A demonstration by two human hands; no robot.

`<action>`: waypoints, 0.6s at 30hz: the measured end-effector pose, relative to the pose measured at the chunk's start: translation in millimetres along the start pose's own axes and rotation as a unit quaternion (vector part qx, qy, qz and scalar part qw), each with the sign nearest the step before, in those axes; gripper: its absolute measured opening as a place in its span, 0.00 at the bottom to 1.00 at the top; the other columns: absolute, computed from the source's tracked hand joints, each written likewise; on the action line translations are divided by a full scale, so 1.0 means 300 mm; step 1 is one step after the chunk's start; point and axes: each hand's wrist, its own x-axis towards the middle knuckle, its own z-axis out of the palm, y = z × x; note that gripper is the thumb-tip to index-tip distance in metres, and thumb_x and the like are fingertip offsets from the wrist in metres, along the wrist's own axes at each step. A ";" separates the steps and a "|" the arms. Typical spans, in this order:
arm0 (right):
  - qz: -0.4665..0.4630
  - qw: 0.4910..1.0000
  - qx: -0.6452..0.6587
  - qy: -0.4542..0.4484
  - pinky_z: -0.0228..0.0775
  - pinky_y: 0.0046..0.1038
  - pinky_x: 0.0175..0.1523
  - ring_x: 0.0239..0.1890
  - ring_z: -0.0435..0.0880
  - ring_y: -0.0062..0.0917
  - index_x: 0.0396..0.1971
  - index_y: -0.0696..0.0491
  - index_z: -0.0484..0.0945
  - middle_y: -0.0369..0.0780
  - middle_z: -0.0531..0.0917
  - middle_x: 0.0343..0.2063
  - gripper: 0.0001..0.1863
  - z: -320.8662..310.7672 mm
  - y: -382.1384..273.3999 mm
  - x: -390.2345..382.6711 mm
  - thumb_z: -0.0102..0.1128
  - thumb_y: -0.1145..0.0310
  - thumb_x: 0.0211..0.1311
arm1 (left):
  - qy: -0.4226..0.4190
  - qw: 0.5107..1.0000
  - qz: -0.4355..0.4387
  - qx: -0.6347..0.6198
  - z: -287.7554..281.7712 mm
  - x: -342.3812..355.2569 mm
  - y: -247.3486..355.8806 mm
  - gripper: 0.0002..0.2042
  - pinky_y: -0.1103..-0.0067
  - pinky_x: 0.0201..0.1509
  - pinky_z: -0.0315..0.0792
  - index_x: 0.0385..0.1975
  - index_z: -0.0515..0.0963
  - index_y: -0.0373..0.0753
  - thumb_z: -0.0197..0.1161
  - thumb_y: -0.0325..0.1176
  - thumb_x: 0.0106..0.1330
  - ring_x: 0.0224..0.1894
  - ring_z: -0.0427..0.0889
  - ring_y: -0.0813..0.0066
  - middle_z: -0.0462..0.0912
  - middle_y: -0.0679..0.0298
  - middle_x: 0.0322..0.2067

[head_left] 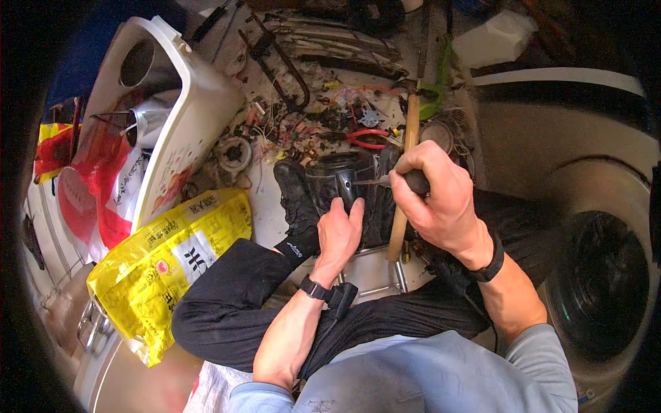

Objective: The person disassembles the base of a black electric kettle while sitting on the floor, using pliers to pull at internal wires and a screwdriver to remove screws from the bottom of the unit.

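Between my shoes stands a dark, glossy round container with a black handle or spout-like part facing me. My left hand pinches the lower end of that part between thumb and fingers. My right hand is closed round the dark grip of a screwdriver. Its thin shaft points left, and the tip is at or very near a small hole in the black part; I cannot tell whether it is inside. A wooden handle runs just left of my right hand.
Red-handled pliers, wires and scraps litter the floor beyond the container. A metal C-shaped frame lies farther off. On the left are a tilted white plastic bin and a yellow bag. A round-doored appliance stands right.
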 end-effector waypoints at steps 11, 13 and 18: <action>-0.035 0.999 -0.014 -0.014 0.77 0.37 0.35 0.32 0.84 0.42 0.36 0.57 0.77 0.46 0.81 0.31 0.10 0.034 -0.006 -0.004 0.70 0.81 0.57 | 0.023 1.000 0.009 -0.016 0.003 0.014 -0.029 0.25 0.48 0.44 0.77 0.37 0.77 0.28 0.61 0.51 0.75 0.39 0.85 0.29 0.84 0.33 0.31; -0.042 0.999 -0.008 -0.014 0.78 0.37 0.35 0.32 0.84 0.42 0.36 0.57 0.77 0.45 0.81 0.31 0.10 0.044 -0.010 -0.008 0.70 0.81 0.56 | 0.031 0.999 0.005 -0.019 0.000 0.018 -0.035 0.26 0.50 0.44 0.77 0.36 0.78 0.28 0.61 0.52 0.75 0.39 0.85 0.31 0.84 0.34 0.30; -0.081 0.996 -0.018 -0.027 0.78 0.37 0.35 0.32 0.84 0.43 0.36 0.57 0.77 0.45 0.81 0.31 0.12 0.071 -0.017 -0.012 0.71 0.81 0.55 | 0.005 1.000 -0.010 -0.021 -0.015 0.031 -0.025 0.26 0.47 0.49 0.76 0.37 0.78 0.28 0.60 0.52 0.76 0.42 0.84 0.27 0.84 0.30 0.33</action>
